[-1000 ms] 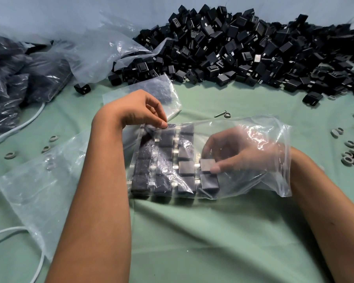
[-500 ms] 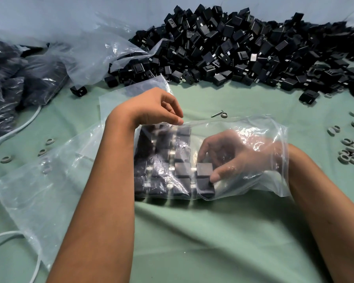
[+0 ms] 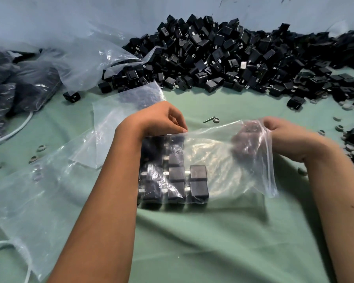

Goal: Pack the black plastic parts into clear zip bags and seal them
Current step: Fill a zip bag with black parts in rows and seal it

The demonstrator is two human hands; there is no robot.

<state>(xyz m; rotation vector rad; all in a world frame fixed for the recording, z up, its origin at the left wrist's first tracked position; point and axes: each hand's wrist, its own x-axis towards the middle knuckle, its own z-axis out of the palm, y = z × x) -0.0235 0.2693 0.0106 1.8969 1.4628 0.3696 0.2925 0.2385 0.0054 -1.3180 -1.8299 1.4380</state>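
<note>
A green cloth (image 3: 192, 242) covered the table. At twelve o'clock, along the far edge, lay a big heap of black parts (image 3: 223, 58). At ten o'clock sat dark filled bags (image 3: 18, 88), and at eight o'clock a loose empty bag (image 3: 39, 190).

In the middle lay the clear zip bag (image 3: 223, 164), its long axis running from nine to three o'clock, with the open mouth at three o'clock. Inside, packed parts (image 3: 176, 176) stood in neat rows crowded toward the nine o'clock end; the half toward the mouth held nothing.

The left hand (image 3: 159, 121) pinched the bag's far edge just above the rows. The right hand (image 3: 278, 135), blurred, gripped the mouth with fingers curled over its rim. That hand was the nearer one to the zip strip, so sealing would likely start from it, though the free space suggested more parts might go in first.

A small screw (image 3: 208, 119) lay at twelve o'clock from the bag.
</note>
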